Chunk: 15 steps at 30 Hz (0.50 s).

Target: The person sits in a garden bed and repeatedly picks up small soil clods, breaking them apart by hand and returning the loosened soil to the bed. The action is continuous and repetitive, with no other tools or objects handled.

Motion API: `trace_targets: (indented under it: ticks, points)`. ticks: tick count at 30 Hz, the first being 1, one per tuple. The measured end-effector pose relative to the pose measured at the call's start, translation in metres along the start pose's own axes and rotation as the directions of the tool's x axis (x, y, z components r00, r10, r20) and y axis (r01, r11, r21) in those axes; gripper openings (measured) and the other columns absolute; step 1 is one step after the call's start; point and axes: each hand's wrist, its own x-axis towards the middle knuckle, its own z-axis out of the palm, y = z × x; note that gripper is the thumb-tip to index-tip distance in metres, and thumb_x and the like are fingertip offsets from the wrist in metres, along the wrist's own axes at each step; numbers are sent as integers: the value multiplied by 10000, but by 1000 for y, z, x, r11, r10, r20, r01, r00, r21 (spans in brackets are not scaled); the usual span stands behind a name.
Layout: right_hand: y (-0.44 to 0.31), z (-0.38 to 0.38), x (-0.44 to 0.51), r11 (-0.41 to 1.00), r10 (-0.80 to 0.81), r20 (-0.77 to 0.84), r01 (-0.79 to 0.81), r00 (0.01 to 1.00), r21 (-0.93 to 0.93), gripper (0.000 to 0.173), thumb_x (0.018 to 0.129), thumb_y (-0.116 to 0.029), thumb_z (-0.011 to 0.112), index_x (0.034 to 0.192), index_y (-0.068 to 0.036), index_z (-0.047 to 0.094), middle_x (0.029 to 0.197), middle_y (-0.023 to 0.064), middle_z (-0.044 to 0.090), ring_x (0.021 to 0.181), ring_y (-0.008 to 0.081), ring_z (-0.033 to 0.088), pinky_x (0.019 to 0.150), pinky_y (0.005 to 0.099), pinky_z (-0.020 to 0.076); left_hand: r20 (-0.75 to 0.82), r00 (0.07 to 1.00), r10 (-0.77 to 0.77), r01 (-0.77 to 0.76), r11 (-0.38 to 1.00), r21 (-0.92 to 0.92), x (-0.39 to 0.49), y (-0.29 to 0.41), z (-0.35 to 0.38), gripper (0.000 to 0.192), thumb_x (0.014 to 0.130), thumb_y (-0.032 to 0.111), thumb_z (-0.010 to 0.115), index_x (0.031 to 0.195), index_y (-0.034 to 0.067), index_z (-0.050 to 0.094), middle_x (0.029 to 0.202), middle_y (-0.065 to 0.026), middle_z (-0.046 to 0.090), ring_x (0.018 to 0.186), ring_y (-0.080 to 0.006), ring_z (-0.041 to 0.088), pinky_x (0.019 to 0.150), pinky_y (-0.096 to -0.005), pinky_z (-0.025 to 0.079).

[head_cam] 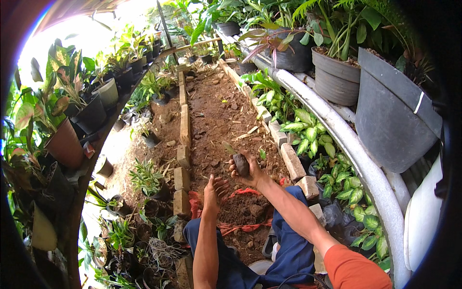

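Observation:
My right hand (249,169) is closed around a dark brown clod (241,164), apparently soil, above the dirt path. A short pale green blade-like piece (229,147) sticks out past the clod towards the upper left; whether it is a stem or part of a tool, I cannot tell. To the left, my left hand (216,189) is raised with its fingers apart and holds nothing. Below both hands, between my knees, lies loose dark soil (238,209) within a red plastic sheet or bag (243,228) with crumpled edges.
Brick edging runs along the left (182,178) and right (293,162) of the dirt path (216,119). Potted plants crowd the left shelf. At right, a thick grey pipe (343,144) passes beneath large pots (393,108). A pale round dish (260,266) sits near my legs.

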Motion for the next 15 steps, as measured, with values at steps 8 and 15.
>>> trace_targets:
  ticks: [8,15]
  points:
    - [-2,-8,2,996,-37,-109,28,993,-80,386,886,-398,586,1035,-42,590,870,38,622,718,132,627,504,239,513,9,1000,-20,20,1000,20,0,0,-2,552,977,508,416,1239,28,492,1096,-143,607,985,-240,602,885,-379,480]
    - [7,10,1,925,-209,-240,113,948,-362,357,863,-393,611,1049,-89,608,819,11,626,689,121,619,537,256,537,13,993,118,-119,991,61,8,-11,1,528,979,476,431,1177,-4,530,1039,-140,653,956,-221,631,821,-349,489]
